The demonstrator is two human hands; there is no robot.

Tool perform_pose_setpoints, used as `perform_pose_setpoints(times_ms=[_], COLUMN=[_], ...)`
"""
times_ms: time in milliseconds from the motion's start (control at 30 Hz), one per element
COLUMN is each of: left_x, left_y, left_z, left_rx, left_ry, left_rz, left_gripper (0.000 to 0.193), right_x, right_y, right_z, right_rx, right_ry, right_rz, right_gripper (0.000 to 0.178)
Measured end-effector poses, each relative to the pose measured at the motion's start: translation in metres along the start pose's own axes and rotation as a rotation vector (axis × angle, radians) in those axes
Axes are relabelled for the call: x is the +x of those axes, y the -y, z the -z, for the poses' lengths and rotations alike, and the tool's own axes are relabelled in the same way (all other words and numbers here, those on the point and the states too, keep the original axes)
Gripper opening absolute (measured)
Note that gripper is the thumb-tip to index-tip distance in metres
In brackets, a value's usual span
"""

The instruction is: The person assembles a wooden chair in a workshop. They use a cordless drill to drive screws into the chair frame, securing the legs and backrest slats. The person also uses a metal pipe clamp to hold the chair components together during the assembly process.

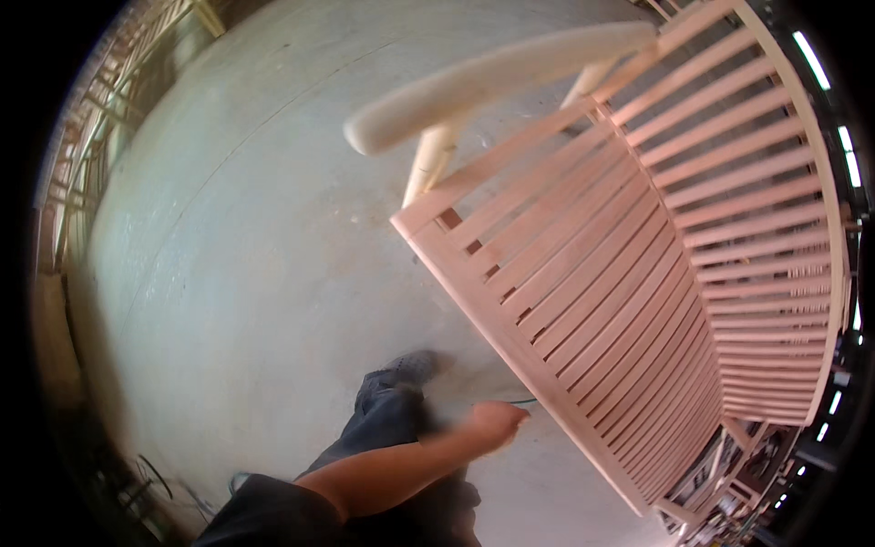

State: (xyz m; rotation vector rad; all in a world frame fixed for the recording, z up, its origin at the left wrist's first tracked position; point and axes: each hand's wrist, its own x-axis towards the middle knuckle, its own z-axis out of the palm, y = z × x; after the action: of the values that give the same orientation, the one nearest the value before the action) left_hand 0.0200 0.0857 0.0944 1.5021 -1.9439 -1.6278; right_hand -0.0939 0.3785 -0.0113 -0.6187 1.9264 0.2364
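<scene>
A large unpainted slatted wooden bench fills the right half of the view, with a rounded pale armrest on a turned post. My left hand reaches out from the lower middle, close to the bench's front rail but apart from it. The hand is blurred with its fingers curled. A thin dark cord runs from beside it toward the bench; I cannot tell whether the hand grips it. My leg and grey shoe stand on the floor just left of the hand. My right hand is out of view.
Grey concrete floor spreads across the left and middle. Wooden frames lean along the far left edge. Loose cables lie at the lower left. More wooden pieces crowd the lower right beyond the bench.
</scene>
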Motion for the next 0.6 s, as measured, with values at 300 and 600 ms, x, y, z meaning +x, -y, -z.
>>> perform_pose_setpoints(times_ms=[300, 600], left_x=[-0.116, -0.105], left_y=[0.005, -0.131], left_z=[0.007, 0.061], left_rx=[0.274, -0.853], left_ry=[0.203, 0.208], left_rz=[0.053, 0.615], left_gripper=[0.019, 0.016], right_x=[-0.214, -0.36], right_y=[-0.047, -0.062], right_z=[0.186, 0.342], right_rx=[-0.127, 0.035], right_ry=[0.133, -0.393], right_rz=[-0.166, -0.39], right_gripper=[0.033, 0.046])
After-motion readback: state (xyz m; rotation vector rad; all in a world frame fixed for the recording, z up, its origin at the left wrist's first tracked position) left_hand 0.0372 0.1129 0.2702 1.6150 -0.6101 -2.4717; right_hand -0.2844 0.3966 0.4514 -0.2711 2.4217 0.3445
